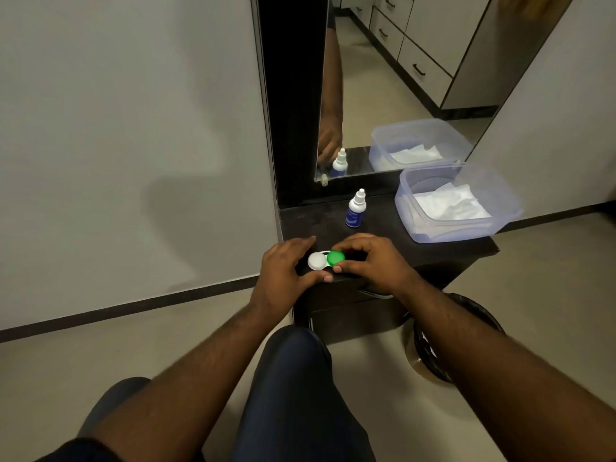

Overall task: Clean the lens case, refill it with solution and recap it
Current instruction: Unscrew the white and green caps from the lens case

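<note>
The lens case (322, 260) lies near the front edge of a small dark table (383, 235). It carries a white cap (316, 261) on the left and a green cap (335, 258) on the right. My left hand (286, 271) rests beside the white cap, thumb stretched along the table edge under the case. My right hand (370, 261) curls its fingers and thumb around the green cap. A small solution bottle (356, 210) with a blue label and white capped tip stands upright behind the case.
A clear plastic tub (500, 225) holding white tissues sits at the table's right end. A mirror (383, 78) leans behind the table. A round black bin (473, 331) stands on the floor to the right. My knees are just below the table.
</note>
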{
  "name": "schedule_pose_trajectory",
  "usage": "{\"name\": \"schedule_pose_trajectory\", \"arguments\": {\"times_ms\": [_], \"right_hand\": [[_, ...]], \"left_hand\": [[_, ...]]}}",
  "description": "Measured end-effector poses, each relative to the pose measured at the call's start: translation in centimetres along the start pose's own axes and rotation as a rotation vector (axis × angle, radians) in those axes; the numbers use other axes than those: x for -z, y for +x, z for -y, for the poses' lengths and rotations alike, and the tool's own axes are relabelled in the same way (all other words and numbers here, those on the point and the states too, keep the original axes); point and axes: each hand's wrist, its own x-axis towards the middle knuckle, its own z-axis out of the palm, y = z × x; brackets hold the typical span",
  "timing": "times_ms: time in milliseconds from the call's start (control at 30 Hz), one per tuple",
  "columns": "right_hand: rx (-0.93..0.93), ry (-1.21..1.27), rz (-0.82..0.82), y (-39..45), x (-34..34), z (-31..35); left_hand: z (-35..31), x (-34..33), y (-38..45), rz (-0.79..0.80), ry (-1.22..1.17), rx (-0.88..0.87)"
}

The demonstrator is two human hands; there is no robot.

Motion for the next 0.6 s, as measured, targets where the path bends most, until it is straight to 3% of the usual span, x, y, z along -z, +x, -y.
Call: {"name": "schedule_pose_trajectory", "arguments": {"times_ms": [100, 267, 400, 600], "right_hand": [[-0.020, -0.016, 0.021, 0.0, 0.1, 0.1], [-0.045, -0.011, 0.035, 0.1, 0.2, 0.0], [-0.056, -0.005, 0.033, 0.0, 0.1, 0.0], [-0.077, 0.002, 0.029, 0.0, 0.2, 0.3]], "left_hand": [[-0.2, -0.3, -1.2, 0.001, -0.096, 0.035], [0.1, -0.6, -2.6, -0.167, -0.102, 0.045], [-0.2, -0.5, -2.5, -0.115, -0.111, 0.027], [-0.5, -0.7, -3.0, -0.200, -0.049, 0.044]]}}
